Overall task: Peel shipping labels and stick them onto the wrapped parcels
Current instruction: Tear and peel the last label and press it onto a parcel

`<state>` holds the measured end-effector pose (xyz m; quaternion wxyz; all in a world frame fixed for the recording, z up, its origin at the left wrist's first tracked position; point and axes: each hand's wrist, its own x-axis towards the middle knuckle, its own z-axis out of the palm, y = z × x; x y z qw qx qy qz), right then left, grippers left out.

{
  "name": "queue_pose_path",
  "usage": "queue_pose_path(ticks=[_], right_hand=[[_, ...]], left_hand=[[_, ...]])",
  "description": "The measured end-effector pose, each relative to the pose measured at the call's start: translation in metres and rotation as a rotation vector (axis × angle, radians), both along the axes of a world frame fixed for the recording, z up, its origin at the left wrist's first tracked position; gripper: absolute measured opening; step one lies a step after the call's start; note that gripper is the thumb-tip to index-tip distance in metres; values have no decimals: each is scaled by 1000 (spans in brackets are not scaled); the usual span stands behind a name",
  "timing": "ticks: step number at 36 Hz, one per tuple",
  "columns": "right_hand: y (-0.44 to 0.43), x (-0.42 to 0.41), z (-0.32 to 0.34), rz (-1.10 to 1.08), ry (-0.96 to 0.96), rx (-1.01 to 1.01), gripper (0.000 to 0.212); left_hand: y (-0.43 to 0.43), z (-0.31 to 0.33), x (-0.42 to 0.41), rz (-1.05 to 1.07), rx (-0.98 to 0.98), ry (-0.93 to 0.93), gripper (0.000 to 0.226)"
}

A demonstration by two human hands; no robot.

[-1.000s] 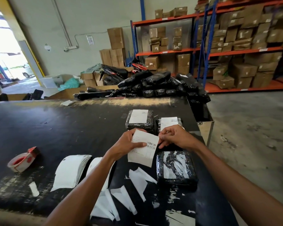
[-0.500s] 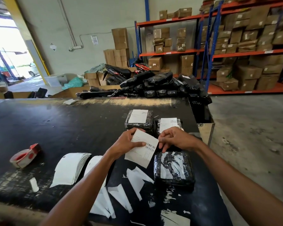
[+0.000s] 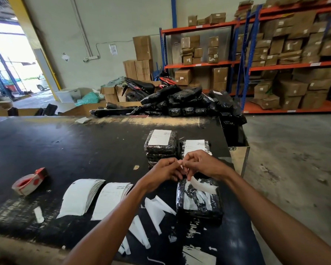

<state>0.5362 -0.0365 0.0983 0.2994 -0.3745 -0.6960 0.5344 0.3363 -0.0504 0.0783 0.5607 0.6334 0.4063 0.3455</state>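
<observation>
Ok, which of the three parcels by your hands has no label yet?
The nearest parcel, just under the right hand: glossy black wrap only. The far left parcel and far right parcel each carry a white label.

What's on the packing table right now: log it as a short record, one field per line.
left hand: pinches the label near its top edge
right hand: pinches the same label, fingertips meeting the left's
label: curved sheet hanging from the fingers over the unlabelled parcel, not yet pressed flat
labelled parcels: two groups behind the hands, white labels on top
label stacks: two, left of the left arm
backing scraps: strewn on the table
tape roll: far left, untouched
</observation>
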Motion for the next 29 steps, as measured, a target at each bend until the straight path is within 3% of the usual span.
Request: queue_pose_path(ticks=[5,9,15,20,23,25,27,29], right_hand=[[1,10,-3,-171,-15,36,9],[0,16,-7,-335,18,85,12],[-7,27,-10,-258,151,76,8],[-6,42,-24,-366,-53,212,22],[-3,50,-34,-368,-247,266,19],[-8,51,-36,-298,-365,276,34],[-18,47,-36,-232,-467,249,75],[-24,41,-41,-234,-580,264,99]], left_hand=[[-3,-3,2,80,-32,-43,21],[-6,-9,9,140,-55,-20,19],[-11,-10,23,137,-91,-50,21],[-10,-10,29,156,-68,-73,20],[-11,-10,34,164,-10,-57,21],[-10,-11,38,180,29,-57,20],[-9,-12,40,204,77,-46,20],[-8,-13,41,222,139,-22,21]])
